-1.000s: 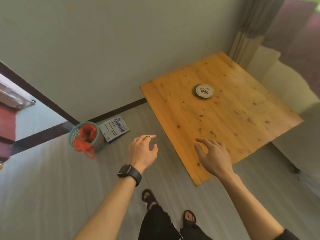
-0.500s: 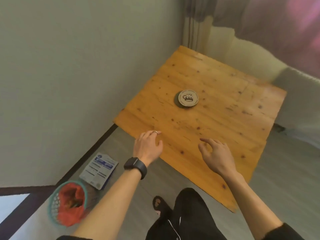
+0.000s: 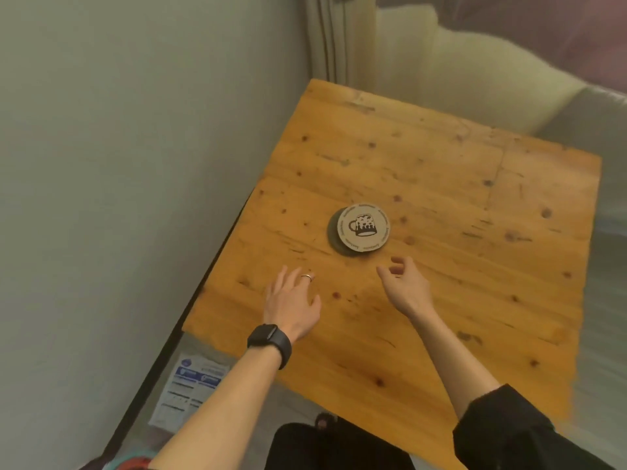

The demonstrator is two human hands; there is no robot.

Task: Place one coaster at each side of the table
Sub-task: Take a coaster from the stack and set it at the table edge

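Observation:
A small stack of round cardboard coasters [image 3: 360, 228], the top one printed with a beer mug, lies near the middle of a square wooden table [image 3: 441, 300]. My left hand [image 3: 291, 301], with a ring and a black watch on the wrist, hovers over the table's near left part, fingers spread, holding nothing. My right hand [image 3: 405, 286] is just below and to the right of the stack, fingers loosely curled and apart, a short gap from the coasters. How many coasters are in the stack is hidden.
A grey-green wall [image 3: 135, 164] runs close along the table's left edge. A curtain [image 3: 336, 39] and a pale sofa [image 3: 475, 79] stand beyond the far side. On the floor at lower left lie a printed leaflet [image 3: 190, 388] and a teal basket's rim [image 3: 132, 464].
I have stepped up to the table and the view has swung over it. Both hands have moved forward above the tabletop, the right one close to the coaster stack.

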